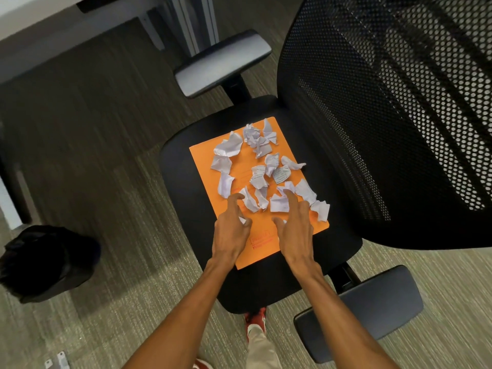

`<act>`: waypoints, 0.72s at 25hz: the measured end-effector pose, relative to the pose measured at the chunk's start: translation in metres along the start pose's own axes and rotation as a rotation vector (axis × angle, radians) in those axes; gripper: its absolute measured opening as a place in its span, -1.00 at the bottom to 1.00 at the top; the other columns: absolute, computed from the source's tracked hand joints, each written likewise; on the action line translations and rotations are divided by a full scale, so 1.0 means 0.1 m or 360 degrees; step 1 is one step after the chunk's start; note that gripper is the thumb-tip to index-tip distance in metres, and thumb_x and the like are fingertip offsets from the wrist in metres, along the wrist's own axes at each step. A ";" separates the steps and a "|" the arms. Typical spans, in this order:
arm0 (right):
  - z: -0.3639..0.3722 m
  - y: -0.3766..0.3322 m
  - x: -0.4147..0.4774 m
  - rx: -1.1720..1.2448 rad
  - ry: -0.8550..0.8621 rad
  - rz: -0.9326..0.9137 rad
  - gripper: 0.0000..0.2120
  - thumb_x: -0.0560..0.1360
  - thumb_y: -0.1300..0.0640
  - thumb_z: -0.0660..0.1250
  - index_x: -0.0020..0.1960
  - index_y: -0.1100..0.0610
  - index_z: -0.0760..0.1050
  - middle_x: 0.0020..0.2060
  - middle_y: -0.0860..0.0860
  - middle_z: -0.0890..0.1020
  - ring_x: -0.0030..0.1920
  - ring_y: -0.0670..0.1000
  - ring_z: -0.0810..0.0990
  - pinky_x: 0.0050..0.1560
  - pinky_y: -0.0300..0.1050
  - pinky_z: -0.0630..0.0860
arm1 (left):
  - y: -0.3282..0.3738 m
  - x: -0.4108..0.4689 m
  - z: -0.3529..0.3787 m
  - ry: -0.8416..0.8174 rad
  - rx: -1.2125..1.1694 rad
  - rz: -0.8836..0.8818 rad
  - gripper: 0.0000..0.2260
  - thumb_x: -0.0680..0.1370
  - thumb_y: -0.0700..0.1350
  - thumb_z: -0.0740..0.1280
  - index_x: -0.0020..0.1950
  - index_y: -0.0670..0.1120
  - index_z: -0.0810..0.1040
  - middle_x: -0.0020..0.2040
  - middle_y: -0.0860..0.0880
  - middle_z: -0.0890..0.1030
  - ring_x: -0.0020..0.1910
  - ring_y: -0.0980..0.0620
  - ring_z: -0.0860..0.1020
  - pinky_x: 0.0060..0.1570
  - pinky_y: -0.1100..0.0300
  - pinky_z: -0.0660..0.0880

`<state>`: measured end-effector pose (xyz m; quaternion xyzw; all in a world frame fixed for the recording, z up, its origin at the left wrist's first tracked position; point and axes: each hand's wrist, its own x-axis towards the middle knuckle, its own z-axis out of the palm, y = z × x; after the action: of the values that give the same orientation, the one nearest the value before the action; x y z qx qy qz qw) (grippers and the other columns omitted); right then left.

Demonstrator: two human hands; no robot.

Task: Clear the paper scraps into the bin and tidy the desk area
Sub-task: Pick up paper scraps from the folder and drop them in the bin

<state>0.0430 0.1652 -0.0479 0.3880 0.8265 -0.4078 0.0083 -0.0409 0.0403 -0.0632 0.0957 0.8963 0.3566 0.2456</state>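
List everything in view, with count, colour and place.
paper scraps: about seventeen, white, crumpled, spread over the folder
folder: one, orange, flat on the chair seat
chair: one, black, mesh back at right
armrests: two, dark grey, either side of the seat
bin: one, black, bag-lined, on the carpet at lower left
carpet: grey-brown, striped, under everything
desk: one, pale, top left corner
metal pieces: two, silver, bottom left edge
shoes: two, red, below the seat
left hand: fingers curled, pinching a white scrap
right hand: fingers fairly straight, tips on a scrap
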 end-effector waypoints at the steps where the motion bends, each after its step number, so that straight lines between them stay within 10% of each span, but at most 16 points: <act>1: -0.02 -0.02 0.05 -0.0057 -0.0073 0.0017 -0.31 0.57 0.17 0.40 0.56 -0.09 0.13 0.19 0.01 0.36 -0.02 -0.01 0.49 0.04 -0.04 0.52 | 0.03 0.01 -0.01 -0.0029 0.0017 0.0048 -0.55 0.56 -0.13 0.35 0.38 0.10 0.29 -0.27 0.09 0.50 -0.27 0.07 0.58 -0.30 0.25 0.43; 6: -0.05 -0.02 0.20 -0.0219 -0.0349 0.0075 -0.34 0.61 0.11 0.35 0.60 -0.01 0.10 0.34 0.12 0.31 0.24 0.13 0.47 0.25 0.02 0.44 | 0.11 0.18 0.03 -0.0181 0.0207 -0.0019 -0.35 0.55 0.14 0.39 0.54 0.09 0.16 0.16 -0.15 0.65 0.11 -0.19 0.64 0.04 -0.08 0.58; 18: 0.21 -0.01 0.02 -0.0179 -0.0113 0.0200 -0.87 0.67 0.14 0.20 0.18 0.09 0.45 0.06 0.07 0.42 -0.09 0.06 0.47 -0.07 -0.10 0.36 | -0.05 0.12 0.03 -0.0140 0.0301 0.0153 -0.76 0.64 0.04 0.23 -0.12 -0.08 0.49 -0.20 -0.03 0.60 -0.23 -0.04 0.57 -0.20 0.06 0.51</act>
<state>0.0343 0.1521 -0.0621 0.4235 0.8212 -0.3729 0.0848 -0.0499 0.0426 -0.0732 0.1769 0.9087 0.2773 0.2572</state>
